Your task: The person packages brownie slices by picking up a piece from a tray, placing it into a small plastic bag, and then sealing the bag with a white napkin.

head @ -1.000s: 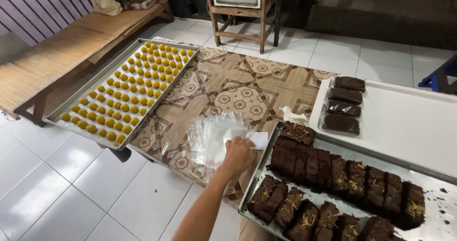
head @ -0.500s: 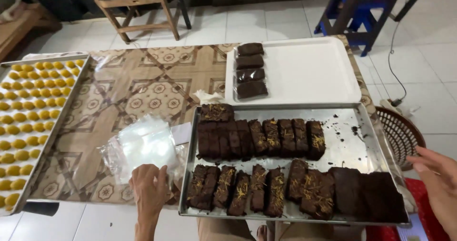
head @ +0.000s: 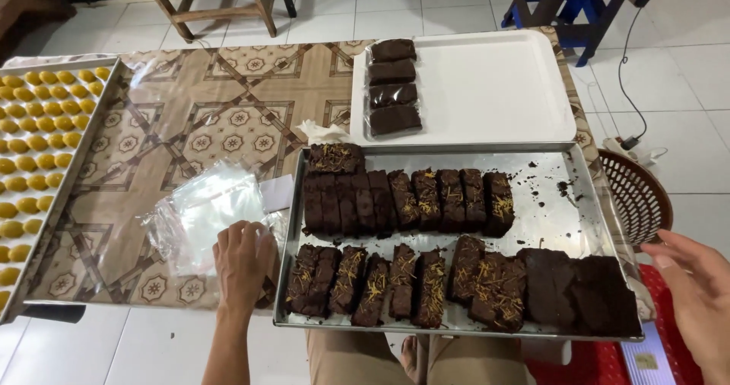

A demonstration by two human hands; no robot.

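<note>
Left hand (head: 243, 262) lay flat, fingers together, on plastic bags (head: 204, 216) stacked beside the brownie tray (head: 578, 225), within easy reach. Right hand (head: 696, 282) hovered empty, fingers loosely apart.

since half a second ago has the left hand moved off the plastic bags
No. The left hand still rests on the clear plastic bags, just left of the metal brownie tray, as before; only the camera shifted.

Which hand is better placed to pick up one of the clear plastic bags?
Left. The left hand already rests on the bags, beside the brownie tray. The right hand hangs open past the tray's far right edge, near the basket.
</note>
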